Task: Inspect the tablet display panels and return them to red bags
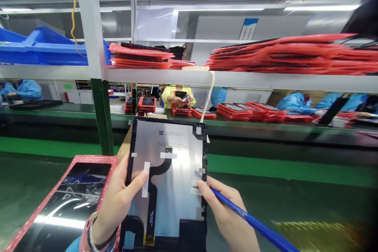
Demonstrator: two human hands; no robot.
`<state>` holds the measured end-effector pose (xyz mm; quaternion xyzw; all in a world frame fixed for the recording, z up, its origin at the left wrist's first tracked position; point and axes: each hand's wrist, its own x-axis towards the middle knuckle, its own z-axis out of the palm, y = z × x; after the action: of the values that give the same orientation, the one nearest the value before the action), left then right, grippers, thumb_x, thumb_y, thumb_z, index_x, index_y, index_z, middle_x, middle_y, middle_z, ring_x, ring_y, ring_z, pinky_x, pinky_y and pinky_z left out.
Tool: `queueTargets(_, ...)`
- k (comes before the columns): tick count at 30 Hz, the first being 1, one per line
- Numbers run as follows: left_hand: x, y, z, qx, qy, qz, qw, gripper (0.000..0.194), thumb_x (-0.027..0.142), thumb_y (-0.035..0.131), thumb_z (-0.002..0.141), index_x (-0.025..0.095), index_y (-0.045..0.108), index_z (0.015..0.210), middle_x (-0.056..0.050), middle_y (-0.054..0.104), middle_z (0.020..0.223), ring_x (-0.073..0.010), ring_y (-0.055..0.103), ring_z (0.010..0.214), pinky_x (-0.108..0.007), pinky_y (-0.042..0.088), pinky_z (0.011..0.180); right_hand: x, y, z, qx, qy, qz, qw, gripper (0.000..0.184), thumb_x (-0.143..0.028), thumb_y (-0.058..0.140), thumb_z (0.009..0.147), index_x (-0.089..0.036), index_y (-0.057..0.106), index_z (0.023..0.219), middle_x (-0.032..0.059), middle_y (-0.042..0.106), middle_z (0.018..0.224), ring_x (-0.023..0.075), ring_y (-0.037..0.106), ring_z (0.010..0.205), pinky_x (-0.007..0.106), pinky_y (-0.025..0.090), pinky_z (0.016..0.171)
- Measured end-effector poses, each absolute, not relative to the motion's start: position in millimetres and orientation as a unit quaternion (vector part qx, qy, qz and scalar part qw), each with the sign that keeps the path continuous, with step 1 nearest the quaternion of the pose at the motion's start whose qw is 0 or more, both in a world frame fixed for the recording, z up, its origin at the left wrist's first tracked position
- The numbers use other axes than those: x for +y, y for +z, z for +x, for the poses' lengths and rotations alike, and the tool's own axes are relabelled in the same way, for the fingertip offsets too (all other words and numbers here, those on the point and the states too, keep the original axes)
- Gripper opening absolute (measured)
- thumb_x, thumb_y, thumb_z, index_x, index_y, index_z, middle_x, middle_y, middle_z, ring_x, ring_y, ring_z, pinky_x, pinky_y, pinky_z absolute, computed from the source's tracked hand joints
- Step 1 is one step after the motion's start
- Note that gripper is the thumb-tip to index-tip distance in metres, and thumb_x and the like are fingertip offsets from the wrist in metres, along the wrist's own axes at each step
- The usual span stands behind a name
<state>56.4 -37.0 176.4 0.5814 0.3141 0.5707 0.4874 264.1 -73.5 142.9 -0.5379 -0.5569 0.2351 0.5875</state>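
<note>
A tablet screen panel (174,201) is held up before me, its silvery back facing me. The panel has a black frame, a dark ribbon cable (152,193) and several white tape strips. My left hand (118,197) is closed on its left edge, thumb pressed on the back near a vertical tape strip (145,189). On the right edge my right hand (226,208) is closed, with the thumb on the panel beside short tape pieces. A long blue stick-like thing (251,220) passes between that thumb and fingers, slanting down to the right. The fingers behind the panel are hidden.
A dark glossy screen (67,201) lies on pink bubble wrap at left. Ahead stands a white and green shelf post (102,126). Red-wrapped stacks (289,57) and blue bins (44,49) fill the shelf above. Several people work at the bench beyond, one in yellow (168,96).
</note>
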Motion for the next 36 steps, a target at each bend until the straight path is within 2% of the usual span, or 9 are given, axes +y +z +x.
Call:
queueTargets(3, -38, 175, 59, 0.301, 0.56, 0.59, 0.497, 0.04, 0.032, 0.066, 0.085, 0.025, 0.06, 0.124, -0.001, 0.073, 0.109, -0.0157, 0.07, 0.087, -0.02, 0.053, 0.072, -71, 146, 263, -0.554, 0.225, -0.555, 0.578, 0.045, -0.054, 0.058, 0.081, -0.022, 0.045, 0.052, -0.0039, 0.038, 0.053, 0.0124, 0.035, 0.05, 0.025, 0.031, 0.046)
queueTargets(6, -36, 173, 60, 0.3, 0.561, 0.594, 0.493, 0.039, 0.031, 0.065, 0.086, 0.025, 0.059, 0.124, 0.001, 0.073, 0.11, -0.0143, 0.068, 0.092, -0.019, 0.052, 0.079, -68, 146, 265, -0.553, 0.225, -0.554, 0.581, 0.045, -0.055, 0.062, 0.078, -0.021, 0.047, 0.053, -0.0042, 0.037, 0.052, 0.0119, 0.035, 0.049, 0.025, 0.032, 0.045)
queueTargets(15, -31, 171, 61, 0.301, 0.565, 0.592, 0.489, 0.037, 0.031, 0.064, 0.086, 0.023, 0.059, 0.122, -0.001, 0.07, 0.117, -0.0182, 0.062, 0.111, -0.025, 0.046, 0.096, -67, 130, 275, -0.516, 0.251, -0.487, 0.659, 0.024, -0.046, 0.072, 0.072, -0.023, 0.071, 0.064, 0.0019, 0.067, 0.056, 0.0209, 0.06, 0.051, 0.029, 0.045, 0.044)
queueTargets(19, -25, 169, 61, 0.296, 0.57, 0.577, 0.505, 0.035, 0.028, 0.064, 0.086, 0.024, 0.06, 0.12, -0.001, 0.069, 0.119, -0.0189, 0.06, 0.113, -0.027, 0.045, 0.098, -66, 137, 280, -0.487, 0.312, -0.46, 0.673, 0.033, -0.052, 0.069, 0.072, -0.02, 0.075, 0.08, 0.0062, 0.073, 0.067, 0.0246, 0.067, 0.06, 0.032, 0.053, 0.052)
queueTargets(22, -23, 169, 60, 0.307, 0.574, 0.573, 0.498, 0.032, 0.029, 0.063, 0.086, 0.024, 0.061, 0.118, 0.0, 0.068, 0.12, -0.0188, 0.06, 0.113, -0.026, 0.045, 0.097, -64, 144, 281, -0.454, 0.304, -0.483, 0.684, 0.044, -0.058, 0.059, 0.079, -0.02, 0.071, 0.097, 0.0017, 0.066, 0.052, 0.0185, 0.059, 0.046, 0.027, 0.048, 0.043)
queueTargets(26, -24, 172, 59, 0.313, 0.588, 0.583, 0.465, 0.03, 0.029, 0.063, 0.087, 0.025, 0.062, 0.117, 0.001, 0.068, 0.12, -0.0168, 0.06, 0.114, -0.022, 0.045, 0.096, -65, 147, 277, -0.42, 0.198, -0.504, 0.728, 0.028, -0.048, 0.059, 0.086, -0.022, 0.059, 0.076, -0.009, 0.038, 0.036, 0.007, 0.031, 0.035, 0.015, 0.026, 0.035)
queueTargets(28, -26, 172, 59, 0.314, 0.596, 0.586, 0.45, 0.029, 0.028, 0.062, 0.088, 0.025, 0.062, 0.116, 0.001, 0.07, 0.119, -0.0163, 0.063, 0.111, -0.021, 0.048, 0.092, -67, 148, 273, -0.411, 0.215, -0.484, 0.742, 0.03, -0.048, 0.063, 0.084, -0.021, 0.057, 0.073, -0.0068, 0.048, 0.041, 0.0071, 0.041, 0.038, 0.015, 0.034, 0.039)
queueTargets(33, -28, 161, 61, 0.3, 0.598, 0.681, 0.299, 0.032, 0.019, 0.057, 0.09, 0.023, 0.06, 0.122, -0.002, 0.075, 0.109, -0.0166, 0.072, 0.092, -0.02, 0.056, 0.078, -64, 149, 267, -0.411, 0.383, -0.407, 0.72, 0.036, -0.056, 0.069, 0.077, -0.02, 0.068, 0.083, 0.0054, 0.072, 0.057, 0.018, 0.066, 0.046, 0.025, 0.055, 0.044)
queueTargets(36, -25, 156, 61, 0.185, 0.543, 0.812, 0.103, 0.046, 0.003, 0.053, 0.087, 0.021, 0.057, 0.13, -0.007, 0.074, 0.113, -0.0192, 0.07, 0.101, -0.025, 0.054, 0.089, -62, 144, 269, -0.431, 0.494, -0.336, 0.676, 0.044, -0.062, 0.07, 0.072, -0.025, 0.072, 0.096, 0.0107, 0.078, 0.096, 0.0279, 0.075, 0.084, 0.036, 0.062, 0.059)
